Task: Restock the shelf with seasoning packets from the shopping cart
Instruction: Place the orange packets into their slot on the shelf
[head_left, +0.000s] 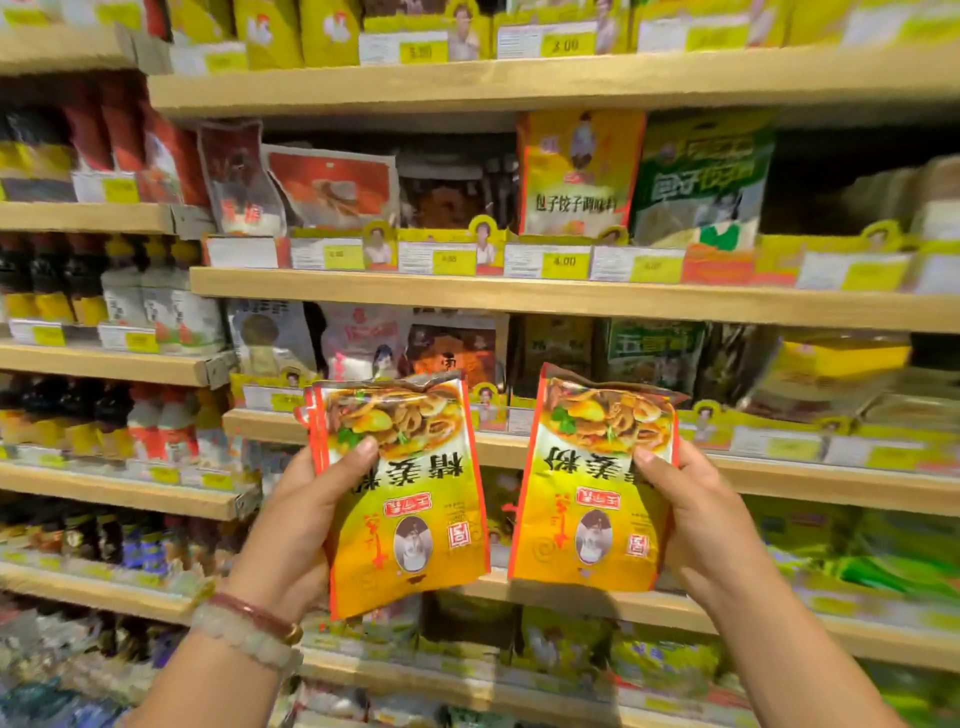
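I hold two yellow-orange seasoning packets upside down in front of the wooden shelves. My left hand (306, 514) grips a small stack of packets (410, 499), thumb pressed on the front. A single matching packet (592, 483) is gripped by my right hand (696, 525), thumb on its right edge. Both sit at the height of the shelf board (779, 475) behind them. The shopping cart is out of view.
Shelves above and below carry upright seasoning bags behind yellow price-tag holders, such as a yellow bag (576, 176) and a green bag (701, 182). A dark gap (841, 171) lies right of the green bag. Sauce bottles (104, 415) fill the left shelving.
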